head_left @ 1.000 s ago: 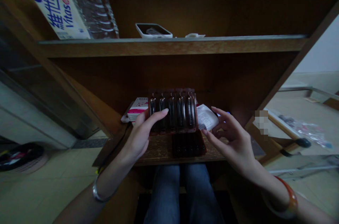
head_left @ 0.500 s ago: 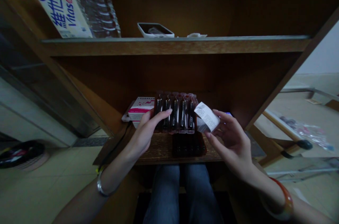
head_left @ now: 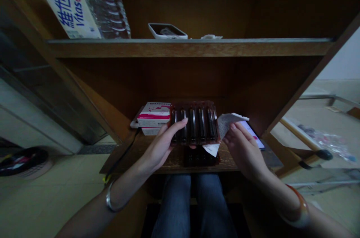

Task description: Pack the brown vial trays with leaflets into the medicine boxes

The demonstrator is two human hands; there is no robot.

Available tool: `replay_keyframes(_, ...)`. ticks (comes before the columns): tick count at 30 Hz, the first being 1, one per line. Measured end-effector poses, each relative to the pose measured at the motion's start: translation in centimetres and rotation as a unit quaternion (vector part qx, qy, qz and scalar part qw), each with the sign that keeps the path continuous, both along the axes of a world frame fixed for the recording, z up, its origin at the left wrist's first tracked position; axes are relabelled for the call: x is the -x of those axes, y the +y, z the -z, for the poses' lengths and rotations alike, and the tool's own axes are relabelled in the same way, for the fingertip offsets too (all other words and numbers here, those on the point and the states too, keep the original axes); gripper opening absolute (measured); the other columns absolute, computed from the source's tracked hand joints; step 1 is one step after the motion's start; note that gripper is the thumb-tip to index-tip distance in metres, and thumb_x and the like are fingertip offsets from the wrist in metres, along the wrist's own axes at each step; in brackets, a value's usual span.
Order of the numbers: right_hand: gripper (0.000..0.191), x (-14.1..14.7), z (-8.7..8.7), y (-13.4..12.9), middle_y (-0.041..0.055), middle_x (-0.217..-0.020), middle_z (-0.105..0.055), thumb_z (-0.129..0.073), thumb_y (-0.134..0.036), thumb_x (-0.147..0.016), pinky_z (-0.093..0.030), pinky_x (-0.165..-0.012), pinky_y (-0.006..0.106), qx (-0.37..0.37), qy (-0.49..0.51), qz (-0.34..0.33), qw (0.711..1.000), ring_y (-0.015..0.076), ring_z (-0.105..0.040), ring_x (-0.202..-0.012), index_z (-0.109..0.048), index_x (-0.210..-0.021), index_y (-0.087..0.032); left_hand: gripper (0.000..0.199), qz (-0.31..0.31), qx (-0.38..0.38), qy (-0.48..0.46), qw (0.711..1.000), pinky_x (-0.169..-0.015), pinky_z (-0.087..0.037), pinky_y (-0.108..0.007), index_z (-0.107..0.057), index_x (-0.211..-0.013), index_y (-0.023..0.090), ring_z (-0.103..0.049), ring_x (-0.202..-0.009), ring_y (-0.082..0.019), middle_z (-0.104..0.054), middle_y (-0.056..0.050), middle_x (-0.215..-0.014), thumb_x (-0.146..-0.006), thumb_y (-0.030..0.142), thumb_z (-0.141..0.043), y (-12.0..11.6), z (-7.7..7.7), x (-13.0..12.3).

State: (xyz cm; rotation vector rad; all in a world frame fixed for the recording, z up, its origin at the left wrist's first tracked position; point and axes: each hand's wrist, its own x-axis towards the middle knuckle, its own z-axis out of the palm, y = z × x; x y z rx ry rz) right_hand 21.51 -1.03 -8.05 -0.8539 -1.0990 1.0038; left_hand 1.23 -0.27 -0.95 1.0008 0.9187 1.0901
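Observation:
My left hand (head_left: 161, 147) has its fingers across the front of a dark red plastic tray of glass ampoules (head_left: 194, 123), holding it upright on the wooden shelf. My right hand (head_left: 244, 151) pinches a creased white paper leaflet (head_left: 227, 125) whose lower corner (head_left: 212, 150) shows below the tray's right side. A pink-and-white medicine box (head_left: 154, 115) stands just left of the tray. A second dark tray (head_left: 201, 158) lies flat under it, partly hidden. Behind my right fingers is a flat white-and-blue item (head_left: 253, 135), perhaps a box or phone.
The upper shelf (head_left: 191, 47) holds a Vitasoy carton (head_left: 66, 3), a plastic water bottle (head_left: 105, 2) and a white-framed tray (head_left: 167, 31). A black cable (head_left: 120, 157) runs down the left of the lower shelf. My jeans-covered legs (head_left: 191, 204) lie below.
The leaflet has opened out wider, with a corner now hanging below the tray. The ampoule tray has shifted slightly right, and the view has drifted a little.

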Motion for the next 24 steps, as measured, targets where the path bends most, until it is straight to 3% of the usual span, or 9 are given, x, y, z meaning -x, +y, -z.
replay_keyframes(3,0.026,0.3,-0.6,0.0,0.0067,-0.111,-0.075,-0.059,-0.048,-0.092,-0.055,-0.097,0.046,0.079,0.131,-0.053,0.987,0.0238,-0.07,-0.106,-0.068,-0.103,-0.026,0.03,-0.011,0.005,-0.012,1.0,-0.058,-0.06,-0.03,-0.074,-0.099,0.02,-0.072,-0.077,-0.023,-0.078,-0.006,-0.095,-0.078,0.042,-0.075,-0.1,0.3,0.0)
replay_keyframes(8,0.032,0.7,-1.1,-0.2,0.0076,-0.13,-0.068,-0.055,-0.047,-0.094,-0.045,-0.111,0.046,0.095,0.153,-0.067,0.981,0.0228,-0.062,-0.123,-0.065,-0.115,-0.024,0.03,0.002,0.008,-0.021,1.0,-0.069,-0.062,-0.033,-0.074,-0.101,0.019,-0.073,-0.076,-0.022,-0.077,-0.006,-0.096,-0.082,0.043,-0.072,-0.5,0.4,-0.2)
replay_keyframes(11,0.034,0.5,-0.4,0.3,0.0073,-0.137,-0.063,-0.056,-0.047,-0.093,-0.045,-0.112,0.045,0.089,0.146,-0.023,0.985,0.0233,-0.056,-0.131,-0.063,-0.118,-0.025,0.028,0.011,0.018,-0.033,0.999,-0.075,-0.063,-0.035,-0.073,-0.101,0.019,-0.073,-0.082,-0.022,-0.077,-0.007,-0.103,-0.084,0.041,-0.071,-1.1,0.1,-0.4)
replay_keyframes(15,0.04,-0.1,0.8,0.8,0.0042,-0.145,-0.056,-0.061,-0.045,-0.089,-0.054,-0.099,0.045,0.095,0.106,0.06,0.988,0.0252,-0.054,-0.133,-0.06,-0.126,-0.03,0.029,0.037,0.039,-0.061,0.997,-0.073,-0.065,-0.036,-0.072,-0.107,0.021,-0.071,-0.098,-0.026,-0.074,-0.007,-0.112,-0.084,0.039,-0.072,-1.9,-0.1,-0.7)
replay_keyframes(19,0.039,-0.2,0.6,0.7,0.0016,-0.131,-0.066,-0.067,-0.038,-0.085,-0.055,-0.091,0.038,0.08,0.105,0.05,0.99,0.0227,-0.061,-0.12,-0.065,-0.123,-0.031,0.037,0.055,0.053,-0.066,0.995,-0.069,-0.065,-0.034,-0.069,-0.116,0.023,-0.071,-0.097,-0.026,-0.073,-0.007,-0.116,-0.083,0.039,-0.073,-2.5,-0.1,-0.9)
replay_keyframes(24,0.012,0.6,-0.6,0.0,-0.0002,-0.1,-0.074,-0.073,-0.035,-0.082,-0.053,-0.09,0.028,0.098,0.233,-0.019,0.967,0.015,-0.067,-0.095,-0.074,-0.088,-0.025,0.034,0.053,0.048,-0.051,0.996,-0.071,-0.064,-0.033,-0.068,-0.115,0.018,-0.072,-0.091,-0.023,-0.073,-0.008,-0.113,-0.086,0.036,-0.069,-2.1,0.1,-1.1)
